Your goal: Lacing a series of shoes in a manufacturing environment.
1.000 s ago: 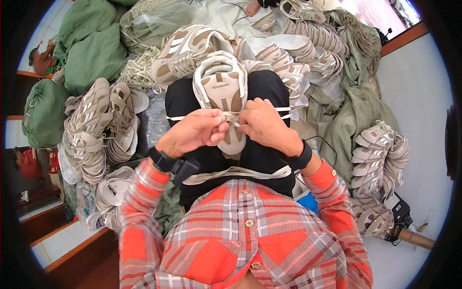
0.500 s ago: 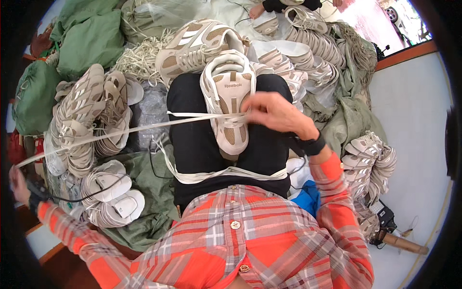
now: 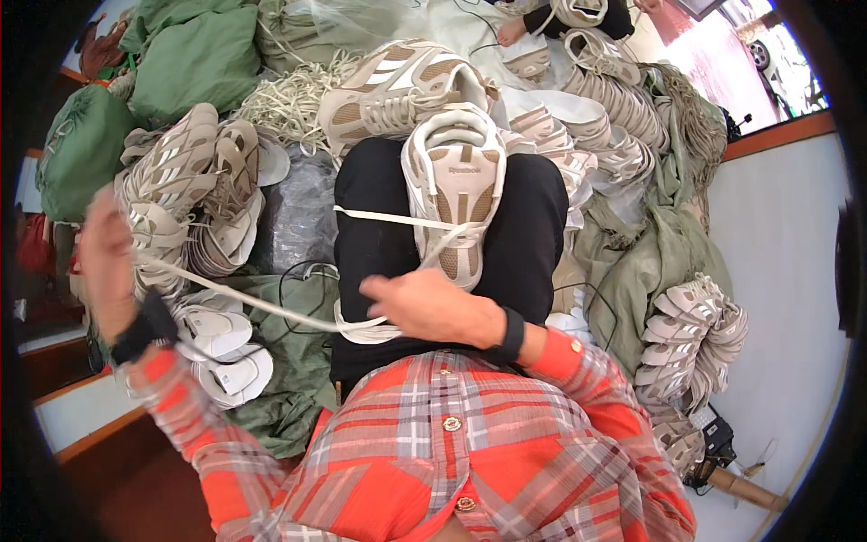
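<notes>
A beige, white and brown shoe upper (image 3: 456,172) rests on my black-trousered thighs, its opening toward the far side. A flat cream shoelace (image 3: 388,217) crosses its narrower near part, one end lying over my left thigh. From the upper, the lace runs to my right hand (image 3: 433,307), closed on it in front of my lap, fingers pointing left. Farther left, my blurred left hand (image 3: 107,257) is raised, the lace stretching to it; its fingers are smeared but appear closed on the lace. A bundle of loose laces (image 3: 366,332) lies across my lap, partly hidden by my right hand.
Stacked shoe uppers (image 3: 167,176) are at left, with more rows (image 3: 614,99) at far right and a bundle (image 3: 691,339) at right. Another upper (image 3: 397,90) lies beyond my knees, beside a lace heap (image 3: 293,104). Another person's hand (image 3: 512,32) shows at the back.
My left hand has come up and inward from the far left. My right hand has moved from the upper down and left toward my lap, and the lace now sags between my hands.
</notes>
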{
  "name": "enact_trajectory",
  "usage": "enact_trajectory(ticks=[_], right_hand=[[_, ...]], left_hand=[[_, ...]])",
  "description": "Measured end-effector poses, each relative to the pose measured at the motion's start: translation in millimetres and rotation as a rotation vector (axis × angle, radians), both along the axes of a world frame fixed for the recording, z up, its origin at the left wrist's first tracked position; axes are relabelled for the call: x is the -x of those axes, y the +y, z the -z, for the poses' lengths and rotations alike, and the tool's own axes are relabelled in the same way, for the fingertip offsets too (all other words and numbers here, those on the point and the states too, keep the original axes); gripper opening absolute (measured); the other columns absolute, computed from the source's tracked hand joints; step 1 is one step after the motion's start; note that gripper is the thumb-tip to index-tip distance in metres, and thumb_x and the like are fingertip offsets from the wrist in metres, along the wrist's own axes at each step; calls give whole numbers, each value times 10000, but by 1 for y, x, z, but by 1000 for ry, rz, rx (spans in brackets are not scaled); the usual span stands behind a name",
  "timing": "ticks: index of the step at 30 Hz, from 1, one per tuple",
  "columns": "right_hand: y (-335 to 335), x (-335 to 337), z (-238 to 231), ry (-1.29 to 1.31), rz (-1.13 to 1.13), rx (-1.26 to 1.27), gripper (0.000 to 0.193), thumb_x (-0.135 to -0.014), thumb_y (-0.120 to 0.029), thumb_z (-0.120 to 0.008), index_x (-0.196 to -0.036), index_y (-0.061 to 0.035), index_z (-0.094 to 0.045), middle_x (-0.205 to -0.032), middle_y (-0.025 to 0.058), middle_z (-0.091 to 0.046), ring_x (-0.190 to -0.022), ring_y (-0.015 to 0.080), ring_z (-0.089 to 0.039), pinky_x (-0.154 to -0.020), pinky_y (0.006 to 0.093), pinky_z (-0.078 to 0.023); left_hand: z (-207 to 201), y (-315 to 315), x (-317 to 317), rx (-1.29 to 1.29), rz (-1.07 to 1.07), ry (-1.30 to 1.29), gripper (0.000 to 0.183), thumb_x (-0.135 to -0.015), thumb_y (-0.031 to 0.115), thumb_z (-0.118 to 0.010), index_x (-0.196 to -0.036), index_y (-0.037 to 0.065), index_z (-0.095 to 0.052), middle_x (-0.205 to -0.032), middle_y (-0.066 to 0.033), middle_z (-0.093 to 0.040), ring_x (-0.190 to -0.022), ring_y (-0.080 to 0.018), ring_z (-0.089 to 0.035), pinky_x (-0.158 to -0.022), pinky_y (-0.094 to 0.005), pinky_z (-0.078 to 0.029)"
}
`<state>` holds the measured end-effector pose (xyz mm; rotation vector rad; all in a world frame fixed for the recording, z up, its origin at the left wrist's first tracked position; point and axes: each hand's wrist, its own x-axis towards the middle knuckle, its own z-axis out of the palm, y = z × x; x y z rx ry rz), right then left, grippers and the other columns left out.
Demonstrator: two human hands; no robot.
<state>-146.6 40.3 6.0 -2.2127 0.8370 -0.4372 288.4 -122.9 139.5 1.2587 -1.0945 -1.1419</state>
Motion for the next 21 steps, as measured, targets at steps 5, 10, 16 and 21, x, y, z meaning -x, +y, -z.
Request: enact_trajectory(ticks=[5,10,16,21], right_hand=[[-10,32,2,178,627,110,196,-889,-135,-541,-1003,-1,-455,-645,171,-596,-570,347,-618,-466,438,-466],[23,29,-2,168,256,138,204,-856,-109,-558,-986,21,-470,-625,165,-595,-542,336,-613,-473,432,-471],[5,66,-24,35,740,30,275,-884,-121,-567,-1154,-87,-532,-617,168,-584,-569,353,-604,-493,413,-465],[-16,82,-16,-16,702,7,223,-892,-125,-561,-1106,-61,-567,-625,167,-588,-558,327,-598,-501,378,-451]], left_hand=[[69,70,256,-209,572,-185,292,-928,241,-569,-1140,45,-616,-838,31,-665,-608,-13,-382,-554,-158,-310],[126,96,311,-117,689,-282,240,-920,131,-559,-1109,-11,-600,-880,-52,-699,-840,-79,-606,-763,-259,-470],[143,108,314,-117,637,-363,202,-917,128,-567,-1016,-41,-617,-894,-81,-701,-800,-78,-630,-737,-239,-487],[133,113,331,-83,463,-570,157,-879,167,-621,-913,18,-658,-722,-66,-681,-632,-106,-637,-600,-241,-483]])
